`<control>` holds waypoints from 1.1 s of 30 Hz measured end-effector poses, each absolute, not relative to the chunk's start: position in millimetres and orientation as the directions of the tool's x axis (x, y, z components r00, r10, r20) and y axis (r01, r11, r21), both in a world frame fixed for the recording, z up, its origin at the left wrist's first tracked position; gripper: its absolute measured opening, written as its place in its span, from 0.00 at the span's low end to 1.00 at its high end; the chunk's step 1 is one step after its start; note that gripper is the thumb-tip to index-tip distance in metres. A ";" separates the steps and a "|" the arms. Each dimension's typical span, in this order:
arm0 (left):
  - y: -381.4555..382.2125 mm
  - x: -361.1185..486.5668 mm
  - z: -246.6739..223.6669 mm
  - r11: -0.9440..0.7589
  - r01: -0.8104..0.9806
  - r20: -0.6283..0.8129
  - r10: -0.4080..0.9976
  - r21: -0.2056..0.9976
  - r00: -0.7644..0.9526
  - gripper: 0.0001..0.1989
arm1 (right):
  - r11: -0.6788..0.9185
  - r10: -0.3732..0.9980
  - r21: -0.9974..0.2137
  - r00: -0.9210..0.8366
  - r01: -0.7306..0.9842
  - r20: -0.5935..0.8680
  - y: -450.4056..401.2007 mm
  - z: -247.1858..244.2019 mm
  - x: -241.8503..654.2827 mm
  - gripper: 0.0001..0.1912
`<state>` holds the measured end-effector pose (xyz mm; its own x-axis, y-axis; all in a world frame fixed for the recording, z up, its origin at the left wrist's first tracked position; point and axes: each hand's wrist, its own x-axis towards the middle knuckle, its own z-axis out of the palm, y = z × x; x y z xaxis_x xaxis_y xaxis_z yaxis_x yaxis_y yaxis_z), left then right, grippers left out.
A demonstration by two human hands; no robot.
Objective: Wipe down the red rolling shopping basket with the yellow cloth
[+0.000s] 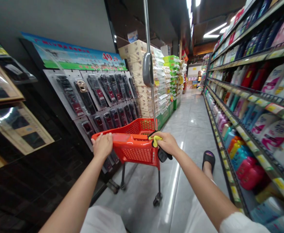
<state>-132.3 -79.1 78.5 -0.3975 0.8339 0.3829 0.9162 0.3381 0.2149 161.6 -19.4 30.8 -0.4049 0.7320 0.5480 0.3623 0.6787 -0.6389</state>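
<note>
A red plastic shopping cart (137,155) on dark legs with casters stands in front of me, a tall grey pole rising from it. My left hand (103,144) is closed over the left end of the cart's red handle. At the handle's right end is my right hand (166,142), its fingers wrapped round a black and yellow cloth item (156,139) pressed against the cart. Part of this dark item hangs below the hand. The cart's basket is partly hidden behind the handle, so its contents cannot be made out.
Belts in packaging (98,90) hang on a display at the left. Behind it, stacked packs (138,74) line the aisle. Shelves of bottles (268,129) run along the right. The grey tiled floor (190,123) stretches ahead between them.
</note>
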 end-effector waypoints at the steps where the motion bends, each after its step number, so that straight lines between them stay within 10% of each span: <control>1: -80.4 -124.4 78.6 0.344 0.915 0.392 0.828 0.210 -0.401 0.28 | 0.693 0.720 -0.608 -0.415 0.388 0.556 -24.0 33.5 163.7 0.22; 13: -87.6 -121.1 91.4 0.026 0.994 0.265 0.963 0.106 -0.054 0.27 | 0.337 0.891 -0.582 -0.052 0.740 0.450 -2.7 35.7 197.6 0.13; 20: -79.9 -98.5 91.5 0.173 0.982 0.169 0.973 -0.075 -0.159 0.34 | 0.121 0.884 -0.576 0.176 0.808 0.433 -2.6 38.2 195.5 0.13; 26: -82.1 -72.2 88.5 0.145 0.988 0.182 0.974 -0.056 -0.133 0.36 | 0.347 0.734 -0.660 0.245 0.667 0.634 -40.2 16.9 125.5 0.18; 33: -85.8 -51.5 91.5 0.146 0.989 0.187 0.972 -0.017 -0.141 0.38 | 0.618 0.663 -0.389 -0.187 0.683 0.725 -76.0 17.0 72.8 0.25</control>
